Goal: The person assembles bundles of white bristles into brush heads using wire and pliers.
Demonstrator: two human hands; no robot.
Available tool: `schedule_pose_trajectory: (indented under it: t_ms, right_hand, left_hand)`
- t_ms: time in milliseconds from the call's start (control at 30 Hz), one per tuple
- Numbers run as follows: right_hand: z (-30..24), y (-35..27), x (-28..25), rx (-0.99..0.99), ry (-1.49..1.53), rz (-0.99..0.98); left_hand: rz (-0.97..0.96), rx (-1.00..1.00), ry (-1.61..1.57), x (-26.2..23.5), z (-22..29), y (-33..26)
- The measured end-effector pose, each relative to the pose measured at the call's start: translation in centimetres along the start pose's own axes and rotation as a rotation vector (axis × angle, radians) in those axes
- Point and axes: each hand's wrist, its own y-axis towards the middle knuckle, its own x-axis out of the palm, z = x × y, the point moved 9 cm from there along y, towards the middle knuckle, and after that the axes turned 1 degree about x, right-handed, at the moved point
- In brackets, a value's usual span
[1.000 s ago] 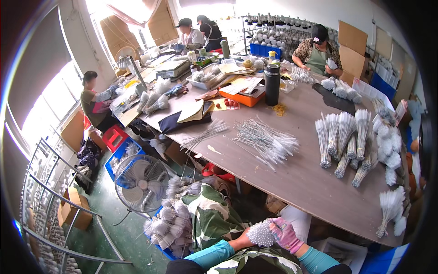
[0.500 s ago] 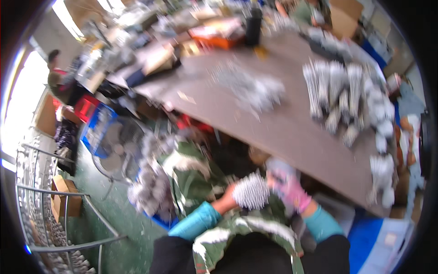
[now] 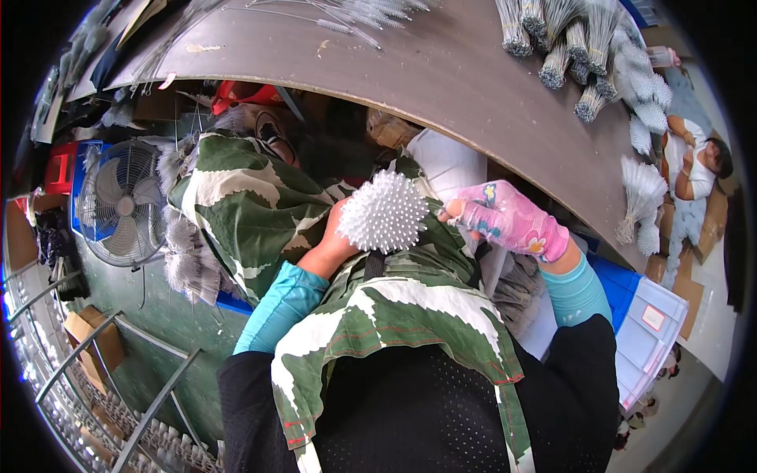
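A bundle of white-tipped tube brushes (image 3: 384, 211) faces up in front of my lap, its rounded end dotted with many tips. My bare left hand (image 3: 333, 236) is wrapped round its left side, and the stems below are hidden. Just right of the bundle, apart from it, is my right hand (image 3: 509, 221) in a pink flowered glove with bare fingertips. Its fingers are curled and pressed together; whatever they hold, if anything, is too small to make out. A green-and-white camouflage apron (image 3: 378, 315) covers my lap beneath both hands.
Brown table (image 3: 473, 102) runs across ahead, with wire-stemmed brush bundles (image 3: 579, 47) at its right and loose brushes (image 3: 355, 16) farther back. A floor fan (image 3: 124, 205) and metal rack (image 3: 150, 402) stand left. A blue-and-white bin (image 3: 639, 315) sits right. Another person (image 3: 698, 162) is at far right.
My view has tilted down, so the table sits higher in the picture. The bundle stays in my left hand. My right hand remains beside it, its fingers now drawn together.
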Motion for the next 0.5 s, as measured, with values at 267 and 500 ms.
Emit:
schedule_pose_trajectory:
  t_ms: [267, 500]
  right_hand:
    - [-1.0, 1.0, 0.4, 0.098, -0.143, -0.038]
    - [-1.0, 1.5, 0.5, 0.157, -0.218, -0.005]
  left_hand:
    - [-0.09, 0.009, 0.15, 0.5, 0.1, 0.0]
    - [0.022, -0.41, -0.676, -1.4, 2.3, -0.5]
